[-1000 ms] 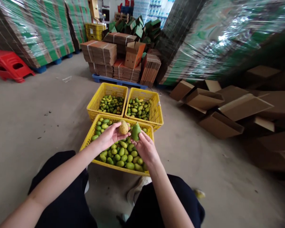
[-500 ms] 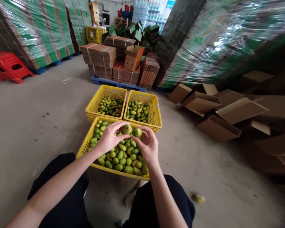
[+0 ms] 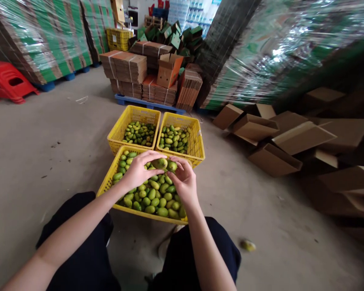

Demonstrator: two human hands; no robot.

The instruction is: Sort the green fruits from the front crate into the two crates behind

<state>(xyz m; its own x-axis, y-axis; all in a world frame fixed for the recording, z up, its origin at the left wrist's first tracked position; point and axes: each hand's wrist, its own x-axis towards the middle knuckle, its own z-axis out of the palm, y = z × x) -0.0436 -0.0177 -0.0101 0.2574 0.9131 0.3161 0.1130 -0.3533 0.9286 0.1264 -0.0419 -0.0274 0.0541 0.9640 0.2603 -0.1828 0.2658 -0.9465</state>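
My left hand (image 3: pixel 141 167) is closed on a yellow-green oval fruit (image 3: pixel 160 163), held between thumb and fingertips. In my right hand (image 3: pixel 184 178) another green oval fruit (image 3: pixel 171 166) is pinched, right beside the first. Both hands are held over the near end of a yellow plastic crate (image 3: pixel 148 217), which is full of loose fruit of the same kind (image 3: pixel 151 194), green to yellowish. Part of that fruit is hidden under my hands and wrists.
Behind stand two more yellow crates, a left one (image 3: pixel 115 133) and a right one (image 3: pixel 199 141), partly filled with similar fruit. A single fruit (image 3: pixel 248 245) lies on the floor at right. Open cardboard boxes (image 3: pixel 276 159) are heaped right; a red stool (image 3: pixel 12 81) stands left.
The fruit in my left hand has turned, showing more of its long side. My right hand has shifted slightly left, and the view has moved a little.
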